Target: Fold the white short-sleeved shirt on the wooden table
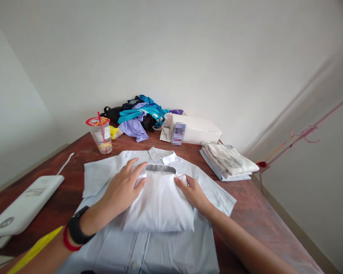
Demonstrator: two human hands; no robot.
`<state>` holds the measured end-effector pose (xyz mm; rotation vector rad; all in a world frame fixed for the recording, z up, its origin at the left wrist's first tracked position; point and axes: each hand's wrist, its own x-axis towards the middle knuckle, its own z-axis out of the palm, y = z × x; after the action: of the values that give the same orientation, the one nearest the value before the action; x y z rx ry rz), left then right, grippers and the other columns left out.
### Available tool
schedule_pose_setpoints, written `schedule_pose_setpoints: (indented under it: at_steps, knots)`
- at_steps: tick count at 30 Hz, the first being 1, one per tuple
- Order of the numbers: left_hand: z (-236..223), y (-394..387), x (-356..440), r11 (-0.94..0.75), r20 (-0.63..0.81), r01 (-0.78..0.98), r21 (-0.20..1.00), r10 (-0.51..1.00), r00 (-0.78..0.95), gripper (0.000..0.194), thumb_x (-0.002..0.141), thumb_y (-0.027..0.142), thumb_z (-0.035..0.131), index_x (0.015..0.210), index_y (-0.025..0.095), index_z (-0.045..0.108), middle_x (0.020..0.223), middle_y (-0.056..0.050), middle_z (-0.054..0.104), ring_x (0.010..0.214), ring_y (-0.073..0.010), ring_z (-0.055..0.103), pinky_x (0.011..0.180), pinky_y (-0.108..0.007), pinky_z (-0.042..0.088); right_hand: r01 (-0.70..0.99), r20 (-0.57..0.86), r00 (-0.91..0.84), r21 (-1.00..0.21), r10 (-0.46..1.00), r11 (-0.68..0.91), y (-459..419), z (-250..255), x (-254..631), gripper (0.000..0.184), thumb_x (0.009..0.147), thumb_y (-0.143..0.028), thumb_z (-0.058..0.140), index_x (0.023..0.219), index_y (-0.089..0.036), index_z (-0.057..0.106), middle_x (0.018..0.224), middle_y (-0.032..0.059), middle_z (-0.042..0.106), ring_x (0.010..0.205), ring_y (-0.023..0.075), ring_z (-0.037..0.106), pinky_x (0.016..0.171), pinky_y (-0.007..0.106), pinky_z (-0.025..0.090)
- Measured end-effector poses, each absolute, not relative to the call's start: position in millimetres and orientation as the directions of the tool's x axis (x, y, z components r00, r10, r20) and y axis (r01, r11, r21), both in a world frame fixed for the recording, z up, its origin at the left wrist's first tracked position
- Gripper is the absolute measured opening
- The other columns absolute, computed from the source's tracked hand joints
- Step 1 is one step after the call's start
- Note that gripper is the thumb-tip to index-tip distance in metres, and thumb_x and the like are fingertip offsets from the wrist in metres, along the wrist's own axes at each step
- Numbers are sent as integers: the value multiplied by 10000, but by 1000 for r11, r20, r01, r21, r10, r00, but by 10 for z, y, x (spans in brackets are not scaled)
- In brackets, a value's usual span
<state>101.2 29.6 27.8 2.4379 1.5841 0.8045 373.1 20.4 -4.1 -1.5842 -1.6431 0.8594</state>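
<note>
A folded white shirt (160,201) with a grey inner neckband lies over a spread light-blue short-sleeved shirt (108,251). My left hand (125,184) is at the folded shirt's upper left corner, thumb and forefinger on the cloth beside the neckband, the other fingers partly spread. At the upper right corner, my right hand (193,192) grips the cloth, thumb on top and the other fingers partly hidden. Beyond the neckband shows the collar (162,155) of the spread shirt, whose sleeves reach out to both sides.
On the brown table (263,213) stand a plastic cup (101,135) with a red straw and a white box (200,129). Folded clothes (227,161) are stacked at the right. A heap of clothes (144,114) lies by the wall. A white power bank (25,203) is at the left.
</note>
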Motion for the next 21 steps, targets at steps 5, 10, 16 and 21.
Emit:
schedule_pose_setpoints:
  at_steps: [5,10,16,21]
  knots:
    - [285,83,1341,-693,293,700,171,714,636,612,1080,548,385,1607,238,416,1665,-152,381,1537,-403,333,1198,-657,334,600,123,-53,-790,991,130,165,-107,3712,399,1013,-539,481,880,-195,635,885,61,728,827,234,660,758,323,449]
    - [50,88,1479,-663,166,730,168,749,642,755,978,659,548,1646,385,325,1751,-138,131,1545,-559,156,1152,-810,199,750,109,-26,-655,994,91,198,-37,3773,336,1021,-407,472,1256,-194,583,973,68,712,781,231,667,765,358,504]
    - [12,88,1448,-640,14,743,193,759,651,815,960,672,555,1665,403,248,1761,-140,46,1549,-573,76,1153,-817,152,892,309,-288,-257,906,371,56,159,3555,321,1038,-216,413,1254,-153,641,1436,187,572,1349,329,521,1079,484,463]
    - [7,82,1481,-630,-23,755,181,765,644,840,958,519,600,1680,383,192,1764,-126,37,1576,-512,16,1192,-771,127,820,210,-477,-242,853,519,-70,39,3327,668,1056,-539,458,1624,-208,341,1693,130,343,1584,386,215,1235,684,225]
